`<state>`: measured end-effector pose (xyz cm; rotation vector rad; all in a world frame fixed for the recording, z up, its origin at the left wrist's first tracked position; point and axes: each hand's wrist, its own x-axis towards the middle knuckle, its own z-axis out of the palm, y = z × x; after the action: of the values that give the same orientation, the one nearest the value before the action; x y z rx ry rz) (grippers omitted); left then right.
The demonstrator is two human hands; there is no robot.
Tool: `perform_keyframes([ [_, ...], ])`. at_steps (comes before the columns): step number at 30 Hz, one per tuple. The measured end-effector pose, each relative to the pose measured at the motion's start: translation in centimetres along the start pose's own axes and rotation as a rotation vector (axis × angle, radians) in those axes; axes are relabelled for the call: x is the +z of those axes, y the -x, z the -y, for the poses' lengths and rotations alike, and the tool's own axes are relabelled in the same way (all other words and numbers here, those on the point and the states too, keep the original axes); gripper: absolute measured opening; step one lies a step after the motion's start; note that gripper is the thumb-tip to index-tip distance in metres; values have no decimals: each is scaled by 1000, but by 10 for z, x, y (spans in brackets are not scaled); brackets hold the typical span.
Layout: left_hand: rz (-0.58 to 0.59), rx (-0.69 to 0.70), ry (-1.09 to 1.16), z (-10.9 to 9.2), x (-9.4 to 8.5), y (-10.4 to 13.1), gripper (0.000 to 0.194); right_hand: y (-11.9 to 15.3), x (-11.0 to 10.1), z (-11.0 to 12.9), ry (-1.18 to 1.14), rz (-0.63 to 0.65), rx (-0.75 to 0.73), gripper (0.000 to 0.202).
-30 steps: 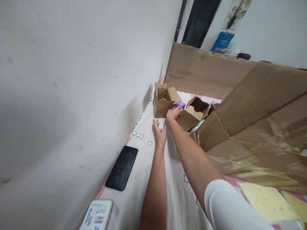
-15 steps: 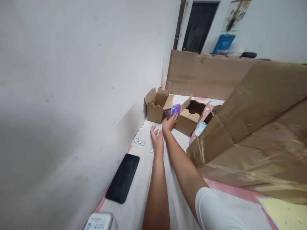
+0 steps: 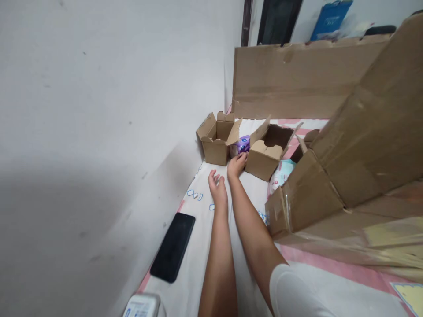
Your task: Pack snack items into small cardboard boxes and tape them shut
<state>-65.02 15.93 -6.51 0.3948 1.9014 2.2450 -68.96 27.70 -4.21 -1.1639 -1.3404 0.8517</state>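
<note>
Right hand (image 3: 236,164): stretched forward, fingertips laid against the lower edge of the purple packet (image 3: 240,145); fingers loosely curled, nothing enclosed, contact only.
Left hand (image 3: 216,186): resting just behind the right hand, palm up, fingers spread and slack, nothing held.
Purple packet: seen wedged in the gap between the left small carton (image 3: 216,141) and the right small carton (image 3: 269,152), standing on the white sheet (image 3: 194,259); mostly hidden by the carton flaps.
Packet axis: long axis cannot be told with confidence; printed face is turned toward the camera, top tilted slightly away.
Left small carton: open, flaps up, set near the wall (image 3: 99,110), just beside the packet.
Right small carton: open, turned at an angle, a round cut-out seen in its inner flap; touching or nearly touching the packet.
Large carton (image 3: 330,176): lying to the right, flaps taped, well clear of both hands.
Pale blue pack (image 3: 280,174): tucked between the right small carton and the large carton.
Phone (image 3: 173,246): black, face up on the sheet, long axis running away from the camera, left of the left forearm.
Blue-edged labels (image 3: 194,194): scattered on the sheet near the left hand.
</note>
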Motion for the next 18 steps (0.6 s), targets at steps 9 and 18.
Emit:
perform_keyframes([
  [9,-119,132,-230,-39,-16,-31,48,13,1,3,-228,-44,54,40],
  [18,-25,-18,-201,-32,19,-133,53,5,18,-6,-299,-53,131,45],
])
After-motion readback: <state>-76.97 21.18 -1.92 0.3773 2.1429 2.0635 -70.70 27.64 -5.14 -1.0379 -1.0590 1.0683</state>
